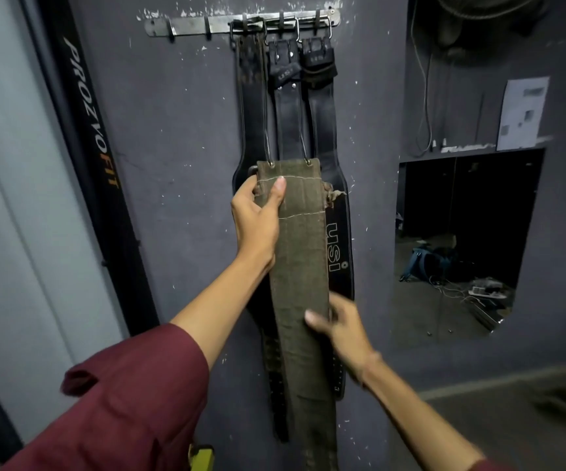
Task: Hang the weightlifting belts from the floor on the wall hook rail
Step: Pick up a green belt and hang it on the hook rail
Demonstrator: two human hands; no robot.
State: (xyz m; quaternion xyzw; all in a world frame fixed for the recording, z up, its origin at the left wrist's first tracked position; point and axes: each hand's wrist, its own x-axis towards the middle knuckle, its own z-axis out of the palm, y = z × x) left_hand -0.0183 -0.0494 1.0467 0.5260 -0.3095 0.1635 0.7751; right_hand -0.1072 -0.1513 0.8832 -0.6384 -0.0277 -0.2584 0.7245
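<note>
1. The olive belt (303, 266) hangs flat against the dark wall, in front of the black belts, its top edge well below the hook rail (240, 23). Two thin wire loops (268, 130) run up from eyelets in its top corners toward the rail; they seem to reach the hooks, though where they catch is too small to make out.

2. The left hand (257, 215) is clamped on the belt's upper left edge — thumb across the front, fingers wrapped behind. The right hand (339, 324) sits lower, at the right edge of the belt: thumb laid on the front, the fingers loosely bent beside it. It is blurred, so whether it truly pinches the belt cannot be told.

3. Behind the olive belt hang three black belts (288, 113) by their buckles, side by side on the right half of the rail; the widest one (337, 246) shows white letters just to the right.

4. The step in hand looks like the end of hanging this belt — checking or settling it once the wires are on the hooks.

5. The next move probably calls for easing the grip slowly, so the wires take the weight without slipping off, and smoothing the belt straight.

6. The two leftmost hooks (172, 30) on the rail are bare, free for any further belts.
</note>
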